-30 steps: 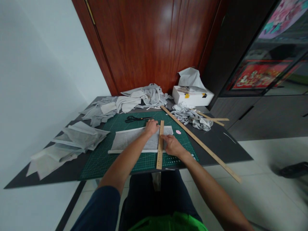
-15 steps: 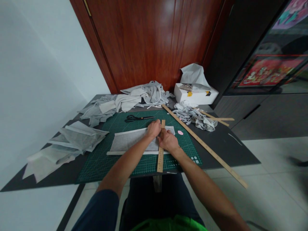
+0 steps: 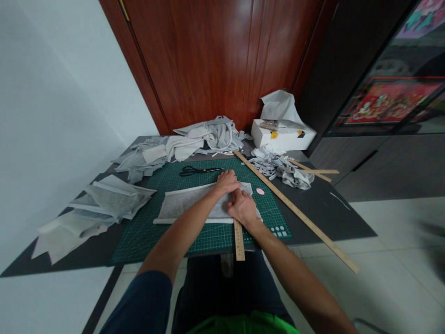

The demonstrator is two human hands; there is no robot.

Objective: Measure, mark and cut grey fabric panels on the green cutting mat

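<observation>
A grey-white piece of fabric (image 3: 189, 203) with folded long edges lies across the green cutting mat (image 3: 142, 241). My left hand (image 3: 227, 181) is spread on the fabric's far edge, fingers stretched out flat. Just nearer to me, my right hand (image 3: 243, 207) has its fingers curled over a short wooden ruler (image 3: 239, 241). The ruler's near end sticks out below that hand, past the table edge; its far part is hidden under my hands. Black-handled scissors (image 3: 194, 171) lie behind the fabric. Right of the fabric is a small pink oval piece (image 3: 260, 191).
A long wooden ruler (image 3: 295, 211) slants over the mat's right side and overhangs the table. Fabric heaps lie at the back (image 3: 208, 137) and left (image 3: 111, 199). Scraps (image 3: 278, 167) and a white box (image 3: 278, 137) stand at the back right, before a wooden door (image 3: 208, 60).
My left hand has shifted slightly right and its fingers have spread flat on the fabric. The short ruler has swung and slid, its near end moving right and towards me, with my right hand.
</observation>
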